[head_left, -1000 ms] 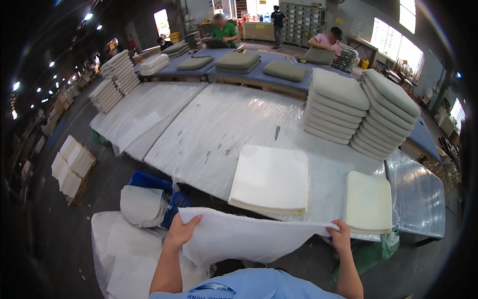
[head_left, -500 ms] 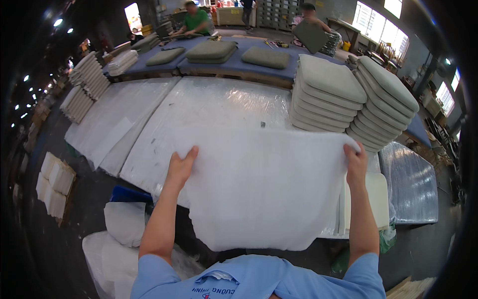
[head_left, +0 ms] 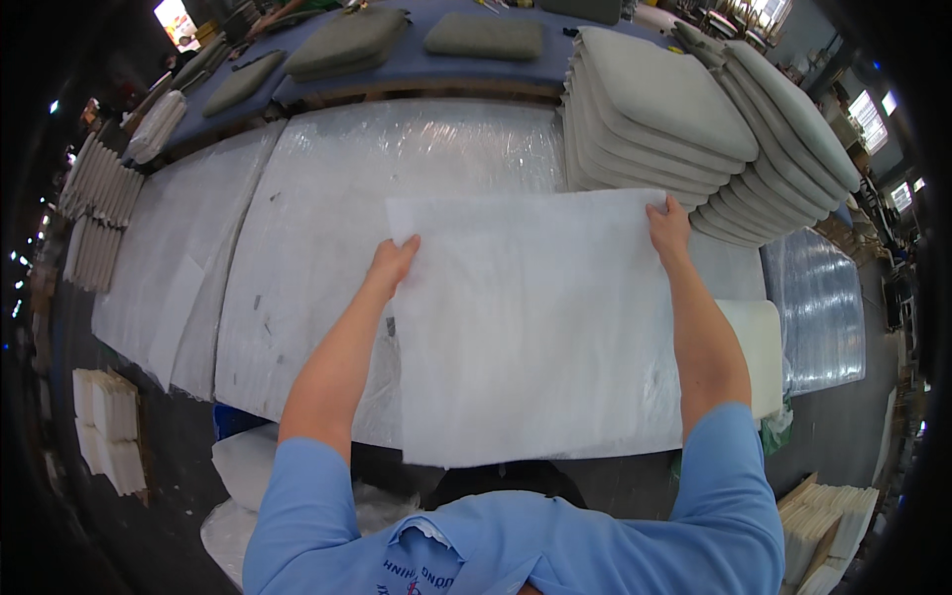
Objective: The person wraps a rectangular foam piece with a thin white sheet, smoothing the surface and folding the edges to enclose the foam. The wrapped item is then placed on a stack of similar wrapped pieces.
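A white rectangular sheet of soft padding (head_left: 540, 327) spreads between my hands over the plastic-wrapped table. My left hand (head_left: 394, 263) pinches its left edge near the far corner, thumb on top. At the far right corner my right hand (head_left: 669, 226) grips the sheet between thumb and fingers. The sheet's near edge reaches the table's front edge, close to my body. Partly under my right arm lies a cream foam pad (head_left: 752, 342).
Tall stacks of grey cushions (head_left: 659, 94) stand at the far right. Beyond, a blue-topped table (head_left: 416, 50) carries green-grey cushions (head_left: 484, 36). White stacked pieces (head_left: 104, 188) stand at left. The worktable (head_left: 327, 198) is wrapped in clear plastic.
Both hands have moved the sheet farther forward over the table. It now looks flatter, with its near edge straighter. My view has tipped down and closer to the table.
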Action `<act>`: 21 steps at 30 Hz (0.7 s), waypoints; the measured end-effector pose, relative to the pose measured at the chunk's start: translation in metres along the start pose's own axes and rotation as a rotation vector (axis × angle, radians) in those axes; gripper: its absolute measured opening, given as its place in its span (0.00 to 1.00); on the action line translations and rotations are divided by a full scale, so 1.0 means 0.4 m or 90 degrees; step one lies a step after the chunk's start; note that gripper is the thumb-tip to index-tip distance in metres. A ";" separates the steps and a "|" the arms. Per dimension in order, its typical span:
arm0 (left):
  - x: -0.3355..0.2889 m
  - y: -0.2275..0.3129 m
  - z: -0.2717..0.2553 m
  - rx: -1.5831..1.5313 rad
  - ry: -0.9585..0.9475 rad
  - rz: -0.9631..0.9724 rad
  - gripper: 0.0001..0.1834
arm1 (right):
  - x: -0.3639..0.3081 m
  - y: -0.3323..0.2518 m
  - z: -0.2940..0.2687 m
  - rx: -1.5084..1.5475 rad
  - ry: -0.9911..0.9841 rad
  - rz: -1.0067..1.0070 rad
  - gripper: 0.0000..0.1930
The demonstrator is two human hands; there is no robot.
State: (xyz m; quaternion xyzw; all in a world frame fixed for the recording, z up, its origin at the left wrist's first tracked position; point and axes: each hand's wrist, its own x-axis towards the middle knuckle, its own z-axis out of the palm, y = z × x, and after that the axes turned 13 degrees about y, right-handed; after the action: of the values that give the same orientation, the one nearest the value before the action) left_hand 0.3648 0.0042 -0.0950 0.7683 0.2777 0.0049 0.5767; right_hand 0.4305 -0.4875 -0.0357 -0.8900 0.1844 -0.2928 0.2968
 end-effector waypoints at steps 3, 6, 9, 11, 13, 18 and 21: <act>0.032 0.003 0.061 -0.007 -0.019 -0.045 0.28 | 0.018 0.051 0.045 -0.038 0.018 -0.001 0.26; 0.039 0.008 0.082 -0.048 -0.017 -0.044 0.28 | 0.022 0.071 0.082 0.000 -0.037 0.034 0.28; 0.005 -0.026 0.063 -0.025 0.030 -0.004 0.31 | -0.014 0.083 0.087 0.050 -0.082 0.075 0.29; -0.055 -0.112 0.030 -0.010 0.136 -0.020 0.35 | -0.063 0.111 0.077 0.090 -0.096 0.092 0.30; -0.123 -0.216 0.003 0.049 0.085 -0.119 0.41 | -0.115 0.219 0.022 0.108 -0.069 0.100 0.31; -0.414 -0.390 -0.021 0.125 0.038 -0.383 0.48 | -0.433 0.478 -0.131 0.005 -0.356 0.286 0.28; -0.499 -0.437 -0.019 0.068 0.043 -0.414 0.47 | -0.600 0.523 -0.210 -0.059 -0.383 0.348 0.31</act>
State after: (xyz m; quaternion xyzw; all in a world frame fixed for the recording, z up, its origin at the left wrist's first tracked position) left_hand 0.1199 -0.0439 -0.1854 0.6681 0.5269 -0.1686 0.4975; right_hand 0.1629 -0.5605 -0.2129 -0.8669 0.3317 0.0792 0.3637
